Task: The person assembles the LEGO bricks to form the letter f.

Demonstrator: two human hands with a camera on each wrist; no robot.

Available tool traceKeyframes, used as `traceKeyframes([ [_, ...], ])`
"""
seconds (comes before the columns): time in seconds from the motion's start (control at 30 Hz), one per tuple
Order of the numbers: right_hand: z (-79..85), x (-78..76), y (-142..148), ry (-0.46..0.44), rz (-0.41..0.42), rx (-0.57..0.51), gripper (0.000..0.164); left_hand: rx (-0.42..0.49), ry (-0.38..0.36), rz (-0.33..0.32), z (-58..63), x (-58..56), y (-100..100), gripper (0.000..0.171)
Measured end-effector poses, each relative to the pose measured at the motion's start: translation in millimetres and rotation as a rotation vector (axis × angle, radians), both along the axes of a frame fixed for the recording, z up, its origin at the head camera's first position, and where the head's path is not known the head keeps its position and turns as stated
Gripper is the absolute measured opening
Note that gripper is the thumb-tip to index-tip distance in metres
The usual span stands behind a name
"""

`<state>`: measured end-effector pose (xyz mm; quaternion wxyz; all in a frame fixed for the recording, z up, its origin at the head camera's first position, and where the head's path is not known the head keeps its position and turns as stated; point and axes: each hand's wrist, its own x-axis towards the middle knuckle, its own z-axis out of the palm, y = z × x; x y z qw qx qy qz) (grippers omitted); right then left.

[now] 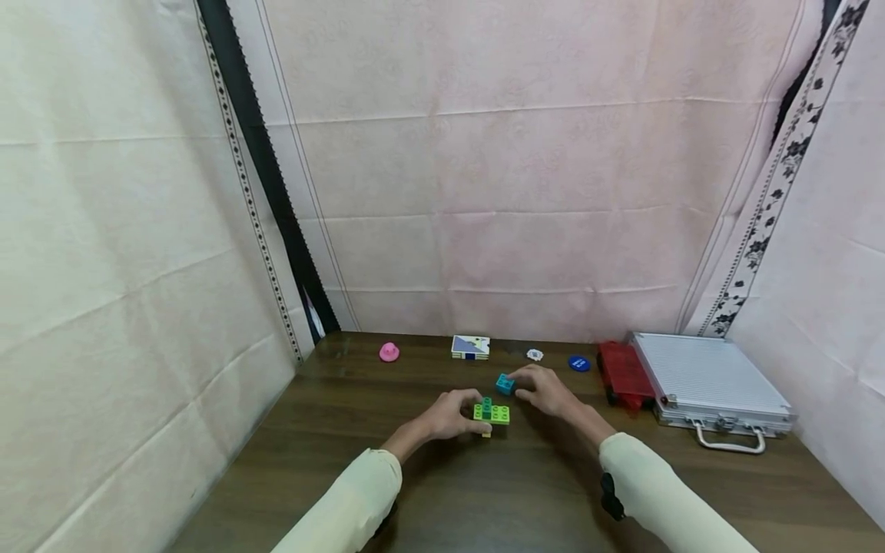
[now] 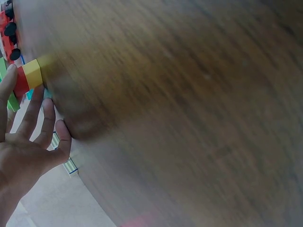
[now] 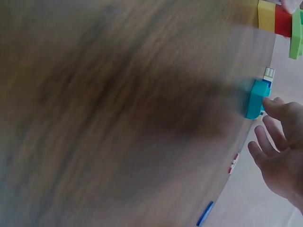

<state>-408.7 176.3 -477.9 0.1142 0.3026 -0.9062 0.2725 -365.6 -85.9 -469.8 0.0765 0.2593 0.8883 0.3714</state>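
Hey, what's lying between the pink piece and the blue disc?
The head view shows a patterned stack and a small white disc between the pink piece and the blue disc.

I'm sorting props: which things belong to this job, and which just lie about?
Likely in use: brick stack in left hand; teal brick by right hand.

Apparently lying about: pink piece; patterned block; white piece; blue disc; red vehicle; silver case.

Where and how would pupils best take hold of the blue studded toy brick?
Probably pinch the blue studded toy brick by opposite side walls, coming from the right. Its studs face up, leaving the sides for thumb and forefinger. The left hand holds a lime-green-topped brick stack on the near side, while the right hand is at the brick's right.
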Motion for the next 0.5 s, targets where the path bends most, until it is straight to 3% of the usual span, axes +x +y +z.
traceKeyframes([
  [0.5, -1.1, 4.4, 0.7, -0.066, -0.107, 0.069, 0.023, 0.002, 0.005, 0.004, -1.5, -0.5, -0.9, 0.030],
])
